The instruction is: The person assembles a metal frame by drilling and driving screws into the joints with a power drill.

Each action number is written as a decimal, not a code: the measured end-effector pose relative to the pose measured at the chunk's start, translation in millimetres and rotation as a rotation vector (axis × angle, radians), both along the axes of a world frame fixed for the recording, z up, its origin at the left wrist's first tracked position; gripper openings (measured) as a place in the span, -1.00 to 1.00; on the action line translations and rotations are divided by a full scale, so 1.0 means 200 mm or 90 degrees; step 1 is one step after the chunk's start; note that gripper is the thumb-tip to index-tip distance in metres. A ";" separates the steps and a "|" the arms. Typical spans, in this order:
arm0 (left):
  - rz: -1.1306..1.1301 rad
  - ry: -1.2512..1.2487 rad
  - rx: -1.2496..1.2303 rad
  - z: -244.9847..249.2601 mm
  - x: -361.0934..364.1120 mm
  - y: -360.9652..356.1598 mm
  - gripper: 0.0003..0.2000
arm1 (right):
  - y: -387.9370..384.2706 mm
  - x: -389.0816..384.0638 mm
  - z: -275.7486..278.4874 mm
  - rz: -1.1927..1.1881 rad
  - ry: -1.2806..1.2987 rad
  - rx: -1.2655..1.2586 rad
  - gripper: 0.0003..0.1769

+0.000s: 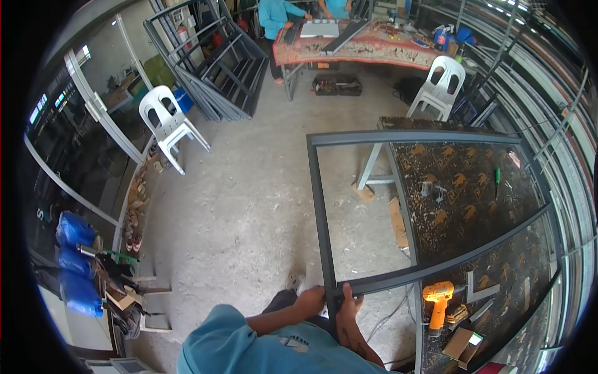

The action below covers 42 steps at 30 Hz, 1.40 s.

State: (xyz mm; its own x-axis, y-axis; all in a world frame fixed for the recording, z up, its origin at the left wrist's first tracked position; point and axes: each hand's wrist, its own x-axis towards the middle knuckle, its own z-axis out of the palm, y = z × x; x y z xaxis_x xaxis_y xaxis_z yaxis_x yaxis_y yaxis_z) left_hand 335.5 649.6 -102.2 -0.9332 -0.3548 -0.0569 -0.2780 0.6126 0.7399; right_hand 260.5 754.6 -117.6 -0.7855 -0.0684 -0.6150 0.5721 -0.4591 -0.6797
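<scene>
The left hand is gripping the near rail of a dark grey metal frame from outside, and the right hand is clasping that rail from inside, its thumb resting by the crossbar joint. The frame is reaching forward and rightward from the fingers, lying over the table while this rail is overhanging the concrete floor. I'd be sharing the load evenly between both hands, keeping the rail level so nothing is twisting or scraping, and watching the cordless drill just right of the fingers. Shavings are speckling the tabletop; an open cardboard box is sitting past the drill, and a green screwdriver is lying farther off. Well beyond the fingers, two people in blue are working at a red-covered table.
</scene>
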 end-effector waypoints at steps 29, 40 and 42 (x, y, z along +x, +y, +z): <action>0.078 -0.085 -0.027 0.00 -0.01 0.03 -0.88 | 0.06 0.00 0.01 0.079 -0.004 -0.050 -0.36; -0.026 -0.041 0.013 0.03 0.01 -0.03 -0.85 | 0.04 -0.03 0.05 0.107 0.023 -0.099 -0.42; -0.068 -0.017 -0.023 -0.02 0.02 -0.04 -0.84 | 0.04 -0.01 0.08 0.091 0.004 -0.082 -0.41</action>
